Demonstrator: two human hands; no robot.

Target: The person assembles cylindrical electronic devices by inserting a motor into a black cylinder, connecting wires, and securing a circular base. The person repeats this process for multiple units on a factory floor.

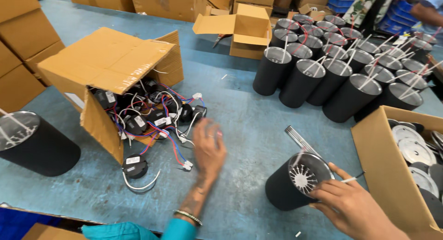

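The right hand point(350, 207) is at the lower right, and its fingers are curled over the open end of a black cylinder housing point(295, 182), which lies tilted on the blue table point(249, 124). The hand holds the housing at its rim, where a silver finned part shows inside. A thin white wire point(353, 178) sticks out just beside the fingers.

The left hand point(208, 145) is stretched forward over the table, palm down, with the fingers loosely bent. It looks a little blurred and it holds nothing. It is near a bundle of red, blue and white wires point(173, 145) that comes out of a tipped cardboard box point(108, 67). This box lies on its side and is full of small round black parts point(138, 122) with labels. One such round black part point(134, 166) lies alone on the table in front of the box.

At the right edge an open carton point(383, 164) holds flat silver discs point(415, 150). At the far left another black cylinder point(34, 143) rests on its side.

Farther back, many upright black cylinders point(341, 69) stand close together, with white and red wires on their tops. Behind them there is a small open cardboard box point(247, 27), and more brown boxes point(152, 2) are at the far edge.
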